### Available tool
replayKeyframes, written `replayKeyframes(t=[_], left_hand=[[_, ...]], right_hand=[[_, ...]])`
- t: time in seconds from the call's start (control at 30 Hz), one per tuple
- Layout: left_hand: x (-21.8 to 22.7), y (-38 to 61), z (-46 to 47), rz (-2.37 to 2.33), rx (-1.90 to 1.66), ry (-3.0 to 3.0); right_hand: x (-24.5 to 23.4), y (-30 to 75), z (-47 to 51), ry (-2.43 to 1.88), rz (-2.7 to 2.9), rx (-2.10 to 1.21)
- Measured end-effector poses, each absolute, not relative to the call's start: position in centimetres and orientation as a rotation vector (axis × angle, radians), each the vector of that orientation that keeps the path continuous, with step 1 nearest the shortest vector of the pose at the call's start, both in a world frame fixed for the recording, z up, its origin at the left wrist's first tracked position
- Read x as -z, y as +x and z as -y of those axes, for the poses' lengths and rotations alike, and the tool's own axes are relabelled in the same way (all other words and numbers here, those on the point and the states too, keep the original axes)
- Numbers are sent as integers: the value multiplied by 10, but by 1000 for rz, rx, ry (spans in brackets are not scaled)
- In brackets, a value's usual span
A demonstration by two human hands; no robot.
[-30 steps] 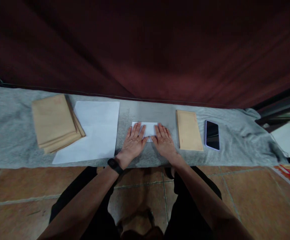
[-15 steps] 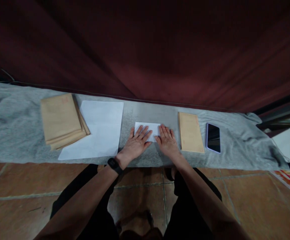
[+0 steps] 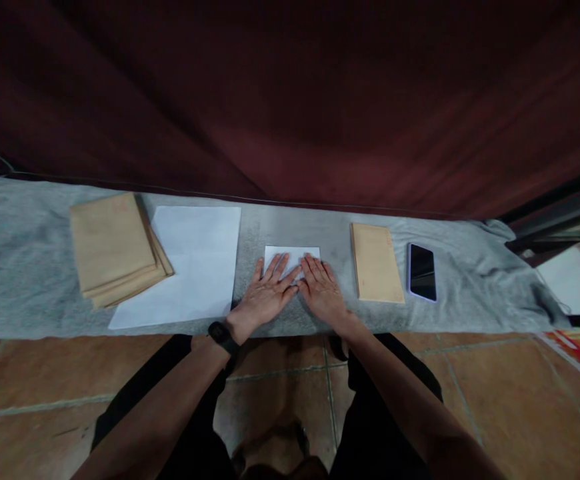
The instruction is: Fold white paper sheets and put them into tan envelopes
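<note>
A small folded sheet of white paper [image 3: 291, 252] lies flat on the grey cloth in front of me. My left hand [image 3: 266, 293] rests palm down on its left and near part, fingers spread. On the right part lies my right hand [image 3: 323, 290], also palm down with the fingers stretched out. The two thumbs nearly meet at the paper's near edge. Both hands cover much of the paper, so its lower side is mostly hidden.
Several brown envelopes [image 3: 113, 243] are stacked at the left, overlapping large white sheets [image 3: 195, 260]. Right of my hands lie more brown envelopes [image 3: 377, 263], then a phone [image 3: 423, 272] in a purple case. A dark red curtain [image 3: 290, 120] hangs behind the cloth-covered surface [image 3: 480, 287].
My right hand has slid left across the paper, nearer to my left hand. My left hand stays on the paper. The view has shifted slightly.
</note>
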State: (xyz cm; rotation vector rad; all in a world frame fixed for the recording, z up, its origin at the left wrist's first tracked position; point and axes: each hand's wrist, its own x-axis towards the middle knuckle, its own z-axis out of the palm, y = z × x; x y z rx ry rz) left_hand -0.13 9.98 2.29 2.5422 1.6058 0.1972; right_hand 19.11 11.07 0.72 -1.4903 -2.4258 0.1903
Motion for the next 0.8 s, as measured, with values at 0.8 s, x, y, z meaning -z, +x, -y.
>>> replayKeyframes(t=[0.8], left_hand=[[-43, 2, -99, -1602, -68, 2562]], right_hand=[[-16, 198, -116, -1398, 2501, -273]])
